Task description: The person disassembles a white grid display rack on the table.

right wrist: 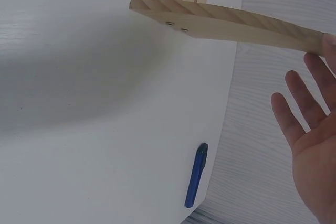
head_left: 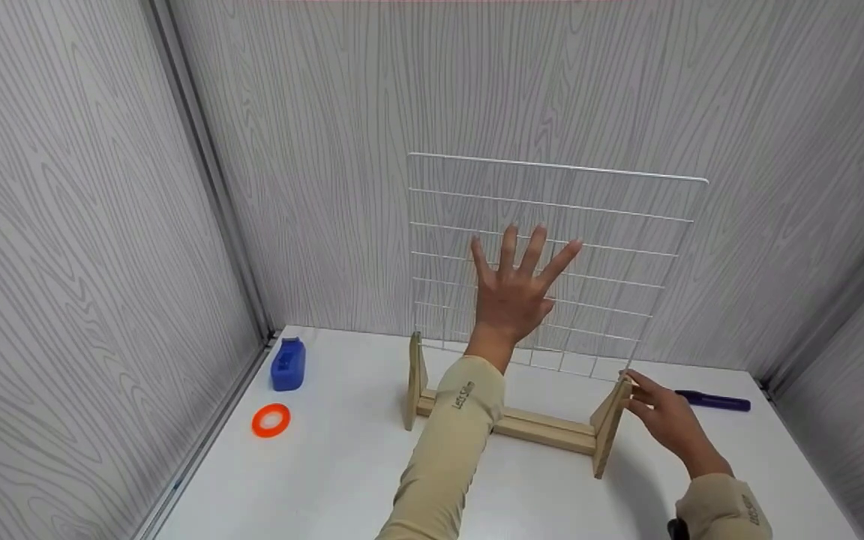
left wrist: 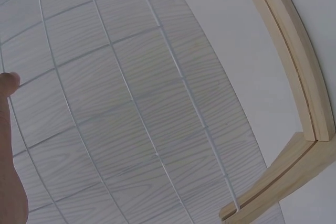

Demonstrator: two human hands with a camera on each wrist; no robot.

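A white wire grid panel (head_left: 552, 166) stands upright in a light wooden stand (head_left: 552, 436). My left hand (head_left: 511, 296), its fingers spread wide, lies against the middle of the grid. In the left wrist view, the thumb (left wrist: 9, 83) touches a wire, and the grid's lower corner meets the slotted end of a wooden side piece (left wrist: 283, 179). At the stand's right side my right hand (head_left: 664, 420) pinches the top tip of the other side piece (right wrist: 226, 22) between thumb and index finger. Its remaining fingers (right wrist: 287, 116) are extended away from the wood.
On the white table (head_left: 327, 480), a blue tape dispenser (head_left: 288, 367) stands at the left, with an orange ring-shaped roll (head_left: 258, 421) in front of it. A blue utility knife (head_left: 717, 402) lies behind my right hand. Wood-patterned walls (head_left: 312, 150) enclose the back and sides.
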